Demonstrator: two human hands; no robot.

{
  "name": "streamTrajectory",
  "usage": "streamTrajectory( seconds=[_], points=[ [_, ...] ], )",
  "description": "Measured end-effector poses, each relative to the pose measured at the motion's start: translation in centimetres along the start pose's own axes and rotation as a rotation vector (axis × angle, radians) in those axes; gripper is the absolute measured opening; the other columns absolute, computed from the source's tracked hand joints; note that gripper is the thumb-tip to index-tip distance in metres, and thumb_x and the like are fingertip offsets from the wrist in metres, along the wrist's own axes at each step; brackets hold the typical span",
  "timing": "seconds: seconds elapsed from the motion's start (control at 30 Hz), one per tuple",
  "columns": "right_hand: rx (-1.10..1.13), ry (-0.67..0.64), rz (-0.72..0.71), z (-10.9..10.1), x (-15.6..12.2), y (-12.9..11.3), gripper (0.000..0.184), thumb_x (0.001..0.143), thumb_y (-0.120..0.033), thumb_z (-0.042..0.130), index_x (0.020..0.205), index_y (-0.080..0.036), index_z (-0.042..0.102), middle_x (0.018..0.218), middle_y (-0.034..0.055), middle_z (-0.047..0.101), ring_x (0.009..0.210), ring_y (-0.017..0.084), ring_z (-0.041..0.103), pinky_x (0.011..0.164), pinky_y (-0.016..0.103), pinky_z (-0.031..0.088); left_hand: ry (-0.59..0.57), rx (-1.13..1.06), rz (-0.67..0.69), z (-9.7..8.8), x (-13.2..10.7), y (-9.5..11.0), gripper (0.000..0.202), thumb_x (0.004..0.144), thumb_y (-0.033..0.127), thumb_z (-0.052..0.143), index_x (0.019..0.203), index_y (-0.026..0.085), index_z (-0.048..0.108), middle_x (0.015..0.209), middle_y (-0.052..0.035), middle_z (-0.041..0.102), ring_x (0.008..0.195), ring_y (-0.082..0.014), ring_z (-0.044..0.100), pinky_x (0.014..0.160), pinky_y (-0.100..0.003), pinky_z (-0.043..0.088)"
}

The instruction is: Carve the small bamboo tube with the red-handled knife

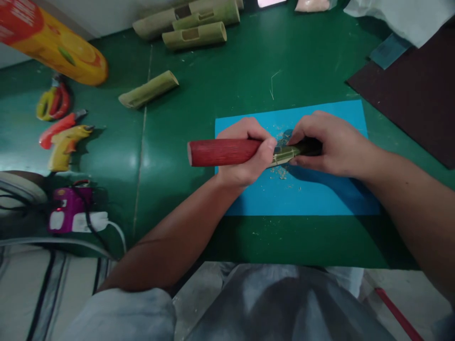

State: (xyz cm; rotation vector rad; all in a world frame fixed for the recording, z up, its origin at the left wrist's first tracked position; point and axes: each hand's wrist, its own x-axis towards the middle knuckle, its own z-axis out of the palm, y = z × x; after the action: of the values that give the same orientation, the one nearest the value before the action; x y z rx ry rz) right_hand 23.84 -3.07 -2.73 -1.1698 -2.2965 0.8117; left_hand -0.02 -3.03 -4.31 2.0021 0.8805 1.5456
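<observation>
My left hand [245,158] is closed around a thick red wooden handle [222,152] that points left. The working end of this red-handled tool is mostly hidden by my fingers and lies against a green bamboo piece [287,155]. From the other side my right hand [325,142] pinches the bamboo between thumb and fingers. Both hands are over a blue sheet [302,199], with pale shavings [283,173] scattered around the bamboo.
Several cut bamboo tubes [195,37] lie at the back, and one short bamboo tube [149,90] rests nearer. On the left are an orange bottle [71,52], scissors [53,102], a yellow glue gun [66,147] and a purple power adapter [69,203]. A dark board [415,90] lies right.
</observation>
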Motion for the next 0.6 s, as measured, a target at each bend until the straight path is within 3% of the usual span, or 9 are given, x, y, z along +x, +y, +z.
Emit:
streamTrajectory(
  seconds=[0.13,0.4,0.6],
  points=[
    [-0.01,0.003,0.0,-0.04,-0.04,-0.21,0.022,0.088,-0.046,0.078,0.099,-0.031,0.066,0.106,0.0066,0.077,0.1,0.032,0.065,0.084,0.048,0.046,-0.099,-0.068,-0.014,-0.1,0.23,0.11,0.028,0.103,0.048,0.073,0.083,0.028,0.071,0.075,0.0012,0.067,0.066,-0.0166,0.064,0.065,-0.038,0.051],
    [-0.004,0.042,-0.002,0.27,-0.08,0.07,0.022,0.086,-0.044,0.078,0.098,-0.029,0.068,0.102,0.0064,0.075,0.094,0.031,0.066,0.078,0.045,0.044,0.061,-0.051,0.015,0.21,-0.08,-0.43,0.047,0.104,0.059,0.066,0.073,0.024,0.063,0.065,0.002,0.059,0.057,-0.0122,0.055,0.057,-0.034,0.044],
    [0.003,0.031,0.0,0.16,-0.1,-0.11,0.021,0.087,-0.045,0.078,0.098,-0.03,0.068,0.102,0.0068,0.076,0.094,0.031,0.065,0.078,0.047,0.046,0.06,0.03,0.029,0.19,-0.09,-0.46,0.051,0.107,0.062,0.062,0.073,0.024,0.06,0.066,0.002,0.061,0.058,-0.0121,0.057,0.058,-0.034,0.045]
  ],
)
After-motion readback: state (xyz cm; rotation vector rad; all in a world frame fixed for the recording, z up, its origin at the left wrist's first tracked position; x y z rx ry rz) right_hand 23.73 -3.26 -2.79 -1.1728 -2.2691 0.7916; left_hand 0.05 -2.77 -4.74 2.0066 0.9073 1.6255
